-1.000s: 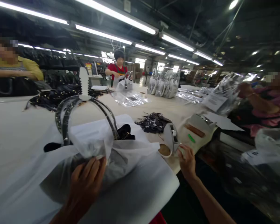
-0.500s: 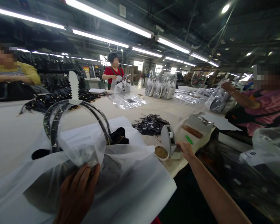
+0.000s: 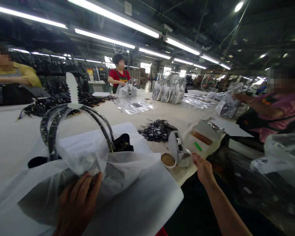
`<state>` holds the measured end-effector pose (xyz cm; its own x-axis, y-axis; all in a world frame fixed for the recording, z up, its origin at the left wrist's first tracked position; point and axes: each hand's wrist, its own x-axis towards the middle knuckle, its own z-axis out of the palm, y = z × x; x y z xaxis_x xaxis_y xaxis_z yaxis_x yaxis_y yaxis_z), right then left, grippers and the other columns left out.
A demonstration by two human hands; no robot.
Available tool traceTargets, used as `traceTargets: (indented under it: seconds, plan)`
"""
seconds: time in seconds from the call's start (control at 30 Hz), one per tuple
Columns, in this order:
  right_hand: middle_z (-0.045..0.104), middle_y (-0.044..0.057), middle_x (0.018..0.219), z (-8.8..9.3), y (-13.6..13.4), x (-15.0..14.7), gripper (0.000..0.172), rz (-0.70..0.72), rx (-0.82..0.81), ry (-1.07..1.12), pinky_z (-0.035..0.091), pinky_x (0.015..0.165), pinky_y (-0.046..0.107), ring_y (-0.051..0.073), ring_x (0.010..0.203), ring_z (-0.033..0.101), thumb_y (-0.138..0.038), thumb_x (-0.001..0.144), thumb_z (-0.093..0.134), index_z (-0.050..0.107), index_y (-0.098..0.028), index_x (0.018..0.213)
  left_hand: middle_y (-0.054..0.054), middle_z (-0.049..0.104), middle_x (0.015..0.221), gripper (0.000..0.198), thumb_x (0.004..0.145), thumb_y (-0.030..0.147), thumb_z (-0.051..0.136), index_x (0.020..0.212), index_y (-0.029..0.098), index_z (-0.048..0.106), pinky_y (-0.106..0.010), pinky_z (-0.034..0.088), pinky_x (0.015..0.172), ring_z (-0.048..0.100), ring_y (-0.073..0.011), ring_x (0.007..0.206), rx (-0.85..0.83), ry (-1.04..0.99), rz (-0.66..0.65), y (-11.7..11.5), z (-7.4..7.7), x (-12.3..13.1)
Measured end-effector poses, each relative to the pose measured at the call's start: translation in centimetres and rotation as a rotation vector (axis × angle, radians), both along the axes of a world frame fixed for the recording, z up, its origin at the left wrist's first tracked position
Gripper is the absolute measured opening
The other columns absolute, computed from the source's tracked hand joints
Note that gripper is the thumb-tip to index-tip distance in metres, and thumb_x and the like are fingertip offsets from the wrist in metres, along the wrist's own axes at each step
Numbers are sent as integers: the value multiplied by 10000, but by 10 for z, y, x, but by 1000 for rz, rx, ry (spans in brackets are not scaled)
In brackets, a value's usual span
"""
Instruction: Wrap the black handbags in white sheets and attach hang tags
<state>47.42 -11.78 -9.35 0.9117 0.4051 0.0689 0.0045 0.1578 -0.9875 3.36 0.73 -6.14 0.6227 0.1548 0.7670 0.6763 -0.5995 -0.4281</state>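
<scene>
A handbag with black handles [image 3: 54,131] stands in front of me, its body wrapped in thin white tissue paper [image 3: 127,173]. Clear film covers the handles, and a white notched strip [image 3: 72,90] rises from their top. My left hand [image 3: 80,195] is closed on the gathered tissue paper at the bag's upper front. Out to the right, my right hand [image 3: 202,165] pinches the end of a strip of clear tape [image 3: 186,150]. That strip runs from the grey tape dispenser [image 3: 175,144] at the table's edge. Beside the dispenser is a white round container [image 3: 168,160] with brown contents.
A heap of black tags [image 3: 159,130] lies behind the dispenser. Near the right edge are a green marker-like object [image 3: 198,146] and a brown bar [image 3: 201,137]. Bagged handbags [image 3: 169,90] stand farther back on the table [image 3: 127,119]. Co-workers sit or stand left, ahead and right.
My right hand has moved right and slightly down from the dispenser, drawing out a length of tape. My left hand keeps its hold on the tissue paper.
</scene>
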Motion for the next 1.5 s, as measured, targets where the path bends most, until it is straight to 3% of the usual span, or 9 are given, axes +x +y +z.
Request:
traceTargets:
  seconds: [0.3, 0.47, 0.53, 0.7, 0.9, 1.0, 1.13, 1.4, 1.5]
  plan:
    - [597, 4, 557, -30, -18, -16, 415, -20, -261, 67, 442, 497, 270, 143, 517, 533, -488, 406, 731, 612, -176, 651, -139, 660, 939, 297, 807, 36, 551, 1077, 127, 631, -397, 402, 830, 633, -271, 923, 26, -34, -6, -3, 7, 6]
    - [598, 27, 526, -32, -46, -16, 331, -38, -489, -99, 408, 494, 297, 192, 526, 533, -476, 397, 704, 617, -204, 566, -128, 655, 981, 320, 851, 44, 485, 1106, 165, 634, -423, 364, 916, 604, -261, 1013, -85, -91, 74, -11, -1, 11]
    - [657, 43, 611, -34, -51, -31, 340, 60, -583, -345, 446, 524, 297, 218, 577, 592, -540, 458, 663, 630, -230, 594, -131, 656, 982, 315, 874, 55, 447, 1102, 161, 638, -436, 358, 923, 594, -265, 1032, -112, -126, 77, -14, -3, 15]
    - [653, 5, 651, -5, -36, -139, 294, 666, -477, -593, 480, 598, 211, 153, 601, 597, -520, 671, 654, 646, -230, 715, -137, 654, 1043, 333, 895, 86, 420, 1155, 162, 614, -464, 328, 969, 561, -260, 1094, -156, -152, 138, -17, -8, 19]
    - [518, -25, 596, 67, 20, -267, 277, 876, -147, -501, 430, 526, 204, 112, 553, 476, -462, 808, 587, 564, -206, 704, -146, 644, 1062, 381, 918, 126, 349, 1223, 142, 576, -465, 321, 999, 529, -266, 1152, -164, -138, 108, -20, -10, 16]
    - [525, -21, 582, 78, 56, -291, 294, 853, -92, -448, 420, 496, 215, 112, 527, 468, -479, 790, 586, 567, -193, 722, -132, 654, 1060, 362, 922, 139, 359, 1203, 142, 587, -456, 335, 992, 538, -265, 1140, -165, -174, 77, -19, -11, 16]
    - [565, 3, 566, 69, 88, -302, 337, 681, -148, -502, 439, 518, 251, 137, 522, 513, -515, 741, 589, 588, -182, 689, -142, 658, 1075, 330, 915, 112, 374, 1155, 102, 600, -448, 362, 962, 534, -271, 1153, -145, -194, 24, -18, -11, 13]
    - [585, 22, 491, 67, 100, -306, 445, 594, -308, -574, 414, 492, 272, 161, 471, 534, -627, 692, 568, 588, -195, 589, -176, 654, 1039, 270, 882, 58, 367, 944, 46, 629, -437, 366, 941, 552, -288, 1135, -161, -243, -116, -14, -7, 5]
    - [586, 27, 480, 71, 101, -306, 464, 597, -358, -588, 399, 481, 264, 156, 463, 535, -642, 702, 545, 568, -198, 566, -172, 651, 1035, 312, 891, 72, 343, 1049, 33, 609, -429, 365, 921, 573, -282, 1082, -163, -221, -80, -13, -3, 6]
